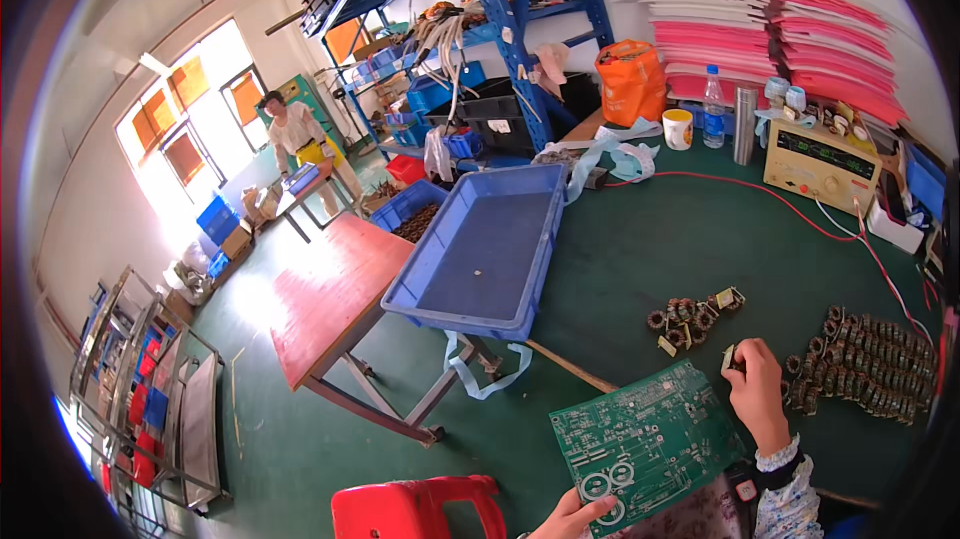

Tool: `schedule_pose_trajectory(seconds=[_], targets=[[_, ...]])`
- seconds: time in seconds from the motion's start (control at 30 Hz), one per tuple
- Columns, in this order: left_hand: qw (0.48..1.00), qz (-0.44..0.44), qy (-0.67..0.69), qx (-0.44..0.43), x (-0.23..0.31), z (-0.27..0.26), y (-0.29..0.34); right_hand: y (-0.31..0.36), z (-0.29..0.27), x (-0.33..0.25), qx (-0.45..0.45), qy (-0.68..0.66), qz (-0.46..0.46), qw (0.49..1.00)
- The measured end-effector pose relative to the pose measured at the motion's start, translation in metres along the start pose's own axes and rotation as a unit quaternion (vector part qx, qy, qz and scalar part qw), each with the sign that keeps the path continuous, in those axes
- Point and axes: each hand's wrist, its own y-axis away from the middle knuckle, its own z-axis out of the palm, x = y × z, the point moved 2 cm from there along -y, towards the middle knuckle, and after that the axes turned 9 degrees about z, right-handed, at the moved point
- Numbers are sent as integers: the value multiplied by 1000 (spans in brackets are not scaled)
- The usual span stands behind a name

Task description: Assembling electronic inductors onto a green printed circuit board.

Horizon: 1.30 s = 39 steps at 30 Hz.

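My left hand (pixel 575 517) grips the lower left corner of a green circuit board (pixel 650 444), thumb on top beside white printed rings. The board is tilted at the table's near edge. My right hand (pixel 757 394) is closed in a pinch above the board's right corner. Between its fingertips sits a small toroidal coil (pixel 730 359), partly hidden by the fingers. Just beyond lies a loose cluster of toroidal coils (pixel 690 322), some with pale yellowish bases. Right of my right hand, many more coils stand in packed rows (pixel 865 364).
A blue plastic tray (pixel 545 284) rests left of the coils, reaching over the table edge. At the back are a power supply (pixel 820 167), a steel flask (pixel 744 126), a water bottle (pixel 713 109) and pink foam stacks (pixel 705 19). A red stool (pixel 385 511) stands below; a person (pixel 300 134) is far left.
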Motion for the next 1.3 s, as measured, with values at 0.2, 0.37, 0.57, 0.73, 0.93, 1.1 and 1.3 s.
schedule_pose_trajectory(seconds=[0.2, 0.37, 0.57, 0.73, 0.93, 1.1, 1.3], targets=[[999, -16, 23, 42, 21, 14, 1, 49, -25, 5, -81, -276, 93, 953], [1000, -8, -9, 12, 32, 23, 5, 88, -46, 36, -100, -258, 81, 958], [999, -35, -22, -27, 42, 41, -4, 110, -52, 49, -65, -282, 87, 953], [999, -33, -20, -27, 40, 49, -5, 104, -46, 46, -62, -269, 75, 958], [1000, -27, -13, -4, 42, 49, -2, 98, -52, 34, -41, -174, 25, 984], [1000, -25, 0, 10, 39, 46, 0, 93, -51, 19, -15, -81, -16, 996], [999, -38, -13, -29, 32, 33, -3, 91, -45, 8, -23, -14, -58, 998]])
